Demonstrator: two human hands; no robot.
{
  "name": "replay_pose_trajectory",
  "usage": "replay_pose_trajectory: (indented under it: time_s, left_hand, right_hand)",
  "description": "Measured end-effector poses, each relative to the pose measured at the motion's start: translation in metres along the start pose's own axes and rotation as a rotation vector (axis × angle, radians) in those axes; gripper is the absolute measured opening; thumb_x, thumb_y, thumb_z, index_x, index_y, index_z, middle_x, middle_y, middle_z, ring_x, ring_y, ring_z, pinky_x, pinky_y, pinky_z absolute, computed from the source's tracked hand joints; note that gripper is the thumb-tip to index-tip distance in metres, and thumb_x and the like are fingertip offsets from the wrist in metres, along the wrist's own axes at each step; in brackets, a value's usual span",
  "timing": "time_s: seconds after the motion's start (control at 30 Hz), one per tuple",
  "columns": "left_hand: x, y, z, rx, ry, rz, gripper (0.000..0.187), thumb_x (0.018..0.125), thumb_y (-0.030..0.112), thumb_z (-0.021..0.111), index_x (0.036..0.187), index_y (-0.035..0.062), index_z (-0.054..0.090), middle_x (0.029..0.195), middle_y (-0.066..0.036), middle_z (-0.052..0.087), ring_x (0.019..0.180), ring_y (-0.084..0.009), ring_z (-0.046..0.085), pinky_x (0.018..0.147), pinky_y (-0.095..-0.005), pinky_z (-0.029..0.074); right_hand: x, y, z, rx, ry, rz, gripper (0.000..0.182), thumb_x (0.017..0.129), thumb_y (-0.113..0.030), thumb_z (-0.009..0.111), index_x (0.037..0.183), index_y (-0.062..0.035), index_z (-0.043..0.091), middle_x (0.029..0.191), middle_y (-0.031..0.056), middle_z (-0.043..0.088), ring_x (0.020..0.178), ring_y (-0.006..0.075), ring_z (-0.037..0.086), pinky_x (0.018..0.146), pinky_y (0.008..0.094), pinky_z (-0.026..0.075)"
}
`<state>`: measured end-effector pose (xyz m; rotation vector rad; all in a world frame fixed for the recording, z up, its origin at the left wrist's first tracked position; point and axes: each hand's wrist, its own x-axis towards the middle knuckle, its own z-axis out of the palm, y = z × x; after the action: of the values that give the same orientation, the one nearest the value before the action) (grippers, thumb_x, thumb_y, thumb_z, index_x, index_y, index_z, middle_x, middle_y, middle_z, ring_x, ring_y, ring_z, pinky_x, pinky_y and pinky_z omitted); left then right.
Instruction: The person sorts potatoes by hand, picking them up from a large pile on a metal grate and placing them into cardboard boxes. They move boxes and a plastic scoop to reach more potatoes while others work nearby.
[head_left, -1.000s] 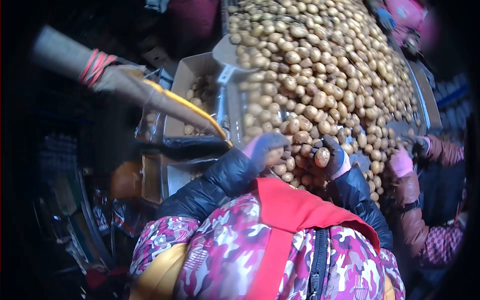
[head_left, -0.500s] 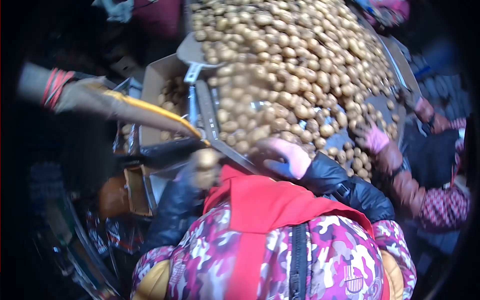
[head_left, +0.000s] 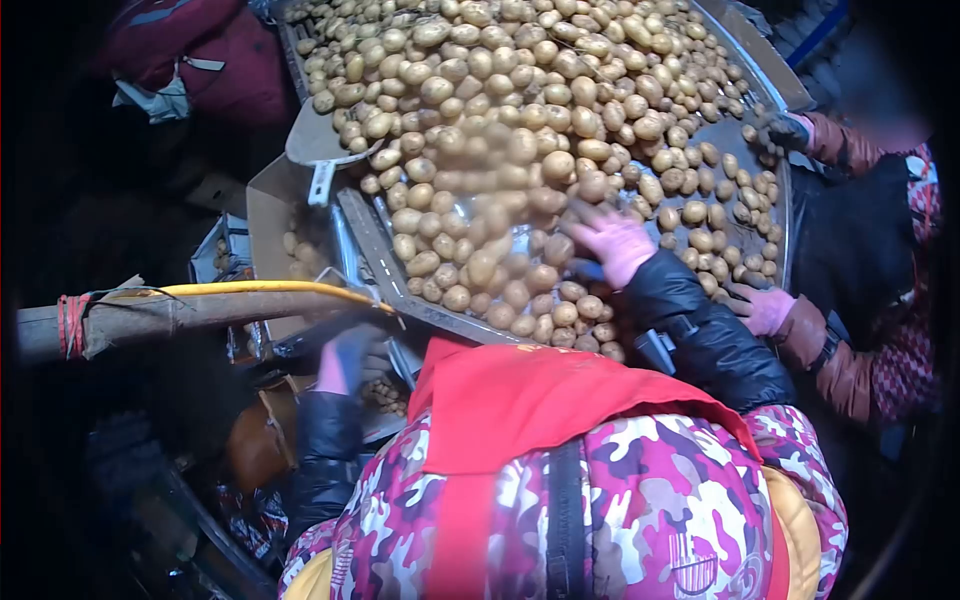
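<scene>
A heap of potatoes (head_left: 560,120) covers the sorting table (head_left: 450,322) in front of me. My right hand (head_left: 612,245), in a pink glove with dark fingers, lies on the potatoes near the table's front edge. Its fingers are spread, and none of the potatoes is in its grip. Off the left side of the table, my left hand (head_left: 352,360) hangs low in the same kind of glove. It looks open, fingers pointing right, with no potato visible in it. Just beside and below it, small potatoes (head_left: 384,397) lie in a container.
A wooden pole (head_left: 180,318) with a yellow hose crosses at left. Behind it stands a cardboard box (head_left: 262,215) holding potatoes. A scoop (head_left: 325,140) rests on the table's left rim. A co-worker's gloved hands (head_left: 765,308) work at the right side.
My left hand has let go of the potatoes it carried and is now lower left. My right hand has reached forward onto the heap. The view has shifted.
</scene>
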<state>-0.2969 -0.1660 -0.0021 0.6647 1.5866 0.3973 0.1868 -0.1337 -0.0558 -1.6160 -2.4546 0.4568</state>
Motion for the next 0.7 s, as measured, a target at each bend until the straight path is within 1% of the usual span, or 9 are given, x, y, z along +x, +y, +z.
replay_pose_trajectory:
  time_s: [0.03,0.1,0.17,0.23,0.37,0.47,0.57,0.67,0.7]
  left_hand:
    - [-0.012,0.01,0.034,0.091,0.057,-0.006,0.03,0.104,0.028,0.063,0.117,0.0019,0.071,0.095,-0.008,0.072,0.065,-0.0137,0.068,0.063,-0.0254,0.054]
    - [0.002,0.02,0.058,0.189,-0.15,0.221,0.029,0.102,0.025,0.067,0.117,0.0004,0.072,0.099,-0.009,0.073,0.075,-0.0164,0.07,0.069,-0.0276,0.055]
    - [0.033,0.043,0.084,0.474,0.035,0.708,0.031,0.1,0.024,0.07,0.121,0.0003,0.071,0.099,-0.01,0.073,0.087,-0.0237,0.071,0.078,-0.032,0.056]
    - [0.072,0.084,0.1,0.655,0.187,0.806,0.042,0.096,0.028,0.074,0.129,0.0026,0.067,0.113,-0.019,0.072,0.105,-0.0342,0.07,0.092,-0.0386,0.055]
    - [0.126,0.158,0.134,0.896,0.448,0.718,0.066,0.092,0.041,0.072,0.149,0.0166,0.053,0.14,-0.025,0.058,0.125,-0.0422,0.061,0.106,-0.0494,0.05]
    - [0.165,0.174,0.15,1.042,0.456,0.575,0.068,0.091,0.037,0.075,0.152,0.0197,0.051,0.138,-0.024,0.061,0.126,-0.0422,0.062,0.108,-0.048,0.05]
    - [0.211,0.154,0.135,0.956,0.562,0.753,0.06,0.088,0.032,0.077,0.145,0.0227,0.06,0.129,-0.025,0.062,0.12,-0.0437,0.062,0.105,-0.0493,0.051]
    - [0.17,0.128,0.143,0.634,0.538,1.084,0.056,0.085,0.021,0.08,0.139,0.0211,0.065,0.129,-0.022,0.059,0.122,-0.0412,0.061,0.104,-0.0469,0.051]
    - [0.158,0.113,0.144,0.567,0.462,1.044,0.057,0.084,0.018,0.08,0.139,0.0195,0.065,0.131,-0.02,0.059,0.123,-0.0383,0.06,0.108,-0.0456,0.05]
  right_hand:
    - [-0.004,0.011,-0.006,-0.081,0.006,-0.015,0.057,0.092,-0.046,0.069,0.145,-0.0258,0.058,0.16,0.0145,0.045,0.14,0.0395,0.049,0.119,0.0587,0.034]
    - [-0.009,0.024,-0.002,-0.088,0.024,0.036,0.057,0.094,-0.048,0.066,0.147,-0.0286,0.056,0.159,0.014,0.045,0.139,0.0385,0.05,0.116,0.0591,0.036]
    - [-0.016,0.034,0.002,-0.125,0.064,0.095,0.057,0.095,-0.048,0.064,0.148,-0.0274,0.055,0.158,0.0134,0.046,0.14,0.038,0.05,0.115,0.0587,0.039]
    - [-0.023,0.041,0.006,-0.032,0.087,0.248,0.061,0.096,-0.049,0.064,0.151,-0.0266,0.052,0.157,0.0129,0.048,0.143,0.0379,0.046,0.118,0.0611,0.033]
    - [-0.048,0.052,0.013,-0.131,0.164,0.438,0.065,0.095,-0.051,0.064,0.153,-0.0236,0.052,0.162,0.0136,0.04,0.147,0.041,0.04,0.125,0.0612,0.021]
    - [-0.06,0.054,0.029,-0.161,0.194,0.498,0.064,0.095,-0.049,0.065,0.151,-0.0212,0.054,0.164,0.0156,0.037,0.149,0.0434,0.036,0.125,0.0615,0.02]
    - [-0.061,0.044,0.032,-0.151,0.18,0.53,0.06,0.096,-0.044,0.065,0.148,-0.0155,0.056,0.162,0.0188,0.038,0.15,0.0462,0.033,0.123,0.0606,0.025]
    - [-0.061,0.051,0.042,-0.07,0.295,0.478,0.063,0.092,-0.038,0.073,0.145,-0.0067,0.057,0.161,0.0278,0.038,0.146,0.0518,0.037,0.12,0.0574,0.034]
    - [-0.062,0.056,0.049,-0.092,0.273,0.503,0.062,0.092,-0.036,0.073,0.145,-0.0068,0.057,0.161,0.0275,0.038,0.146,0.0515,0.037,0.122,0.0576,0.032]
